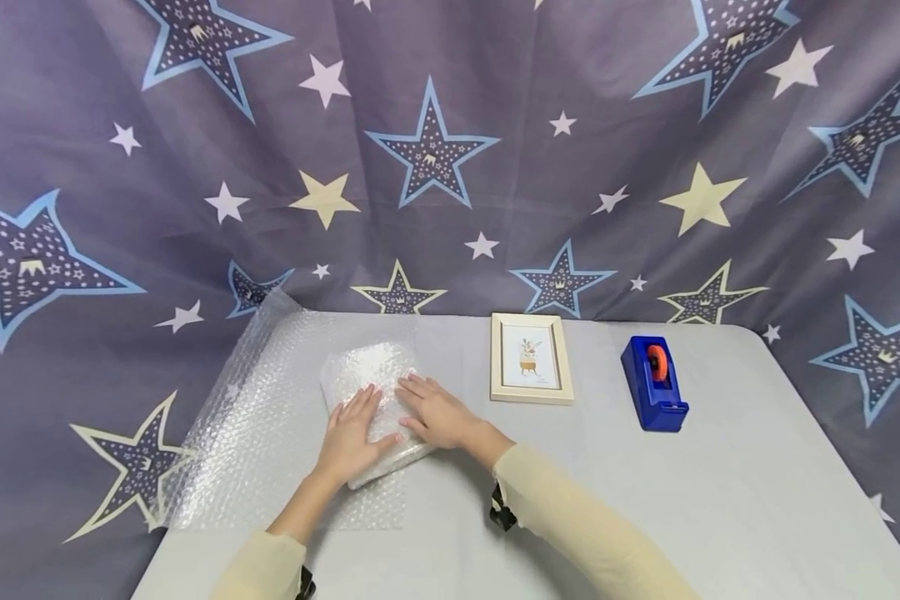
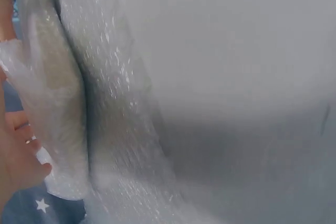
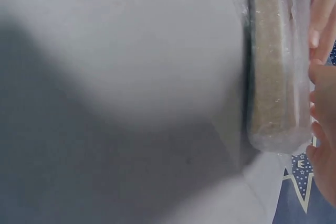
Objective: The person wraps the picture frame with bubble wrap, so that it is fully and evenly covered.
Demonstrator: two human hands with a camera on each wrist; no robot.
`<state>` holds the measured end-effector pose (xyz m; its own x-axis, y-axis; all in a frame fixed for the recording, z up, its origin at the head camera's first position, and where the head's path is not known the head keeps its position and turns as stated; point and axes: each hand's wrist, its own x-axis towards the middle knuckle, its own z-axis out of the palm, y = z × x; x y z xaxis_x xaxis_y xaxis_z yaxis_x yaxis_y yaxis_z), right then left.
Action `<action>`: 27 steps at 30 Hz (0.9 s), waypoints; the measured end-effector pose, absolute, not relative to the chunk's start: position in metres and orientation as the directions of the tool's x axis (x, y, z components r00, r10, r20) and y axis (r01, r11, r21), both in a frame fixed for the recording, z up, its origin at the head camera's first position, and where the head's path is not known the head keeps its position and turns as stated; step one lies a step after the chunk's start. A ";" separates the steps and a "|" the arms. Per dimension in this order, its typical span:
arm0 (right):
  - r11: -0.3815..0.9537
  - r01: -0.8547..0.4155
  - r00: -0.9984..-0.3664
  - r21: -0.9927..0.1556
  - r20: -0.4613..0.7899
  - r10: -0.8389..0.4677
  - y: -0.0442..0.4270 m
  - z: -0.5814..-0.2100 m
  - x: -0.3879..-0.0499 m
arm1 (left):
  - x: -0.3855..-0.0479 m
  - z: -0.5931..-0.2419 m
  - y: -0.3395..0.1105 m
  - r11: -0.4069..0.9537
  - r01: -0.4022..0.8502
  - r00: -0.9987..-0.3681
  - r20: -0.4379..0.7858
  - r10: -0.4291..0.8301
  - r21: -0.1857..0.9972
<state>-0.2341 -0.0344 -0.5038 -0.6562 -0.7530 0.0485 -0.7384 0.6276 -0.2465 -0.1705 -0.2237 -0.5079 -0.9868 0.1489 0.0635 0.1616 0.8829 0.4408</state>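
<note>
A flat, squarish bundle in bubble wrap (image 1: 371, 364) lies toward the left of the table. Both hands rest on top of it. The left hand (image 1: 350, 437) is spread over its near left part, thumb pointing right. On its right part lies the right hand (image 1: 438, 412), fingers pointing left and fairly straight. Through the plastic in the right wrist view, the bundle (image 3: 269, 66) shows a light wood-coloured side edge. The left wrist view shows the bundle (image 2: 58, 98) edge-on, with the left hand (image 2: 18, 156) at its upper face. What is wrapped inside is mostly hidden.
A loose sheet of bubble wrap (image 1: 232, 467) spreads under and left of the bundle, overhanging the table's left edge. A light wooden picture frame (image 1: 495, 358) lies right of the hands. Farther right stands a blue tape dispenser (image 1: 648, 408) with an orange core. A star-patterned curtain (image 1: 495, 100) hangs behind.
</note>
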 end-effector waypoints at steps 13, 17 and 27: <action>0.644 -0.725 -0.673 -0.244 0.055 -0.738 -0.031 -0.512 -0.230 | -0.156 -0.519 -0.223 0.892 0.222 -0.973 0.147 0.177 0.395; 0.649 -0.728 -0.672 -0.219 0.043 -0.739 -0.033 -0.517 -0.229 | -0.151 -0.526 -0.221 0.902 0.217 -0.973 0.153 0.170 0.374; 0.654 -0.730 -0.672 -0.199 0.031 -0.740 -0.033 -0.523 -0.229 | -0.150 -0.530 -0.217 0.929 0.217 -0.972 0.154 0.178 0.300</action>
<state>-0.2288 -0.0333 -0.5229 -0.6719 -0.7400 0.0307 -0.7297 0.6542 -0.1989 -0.1500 -0.2174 -0.5304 -0.9719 0.1775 0.1545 0.2174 0.9287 0.3004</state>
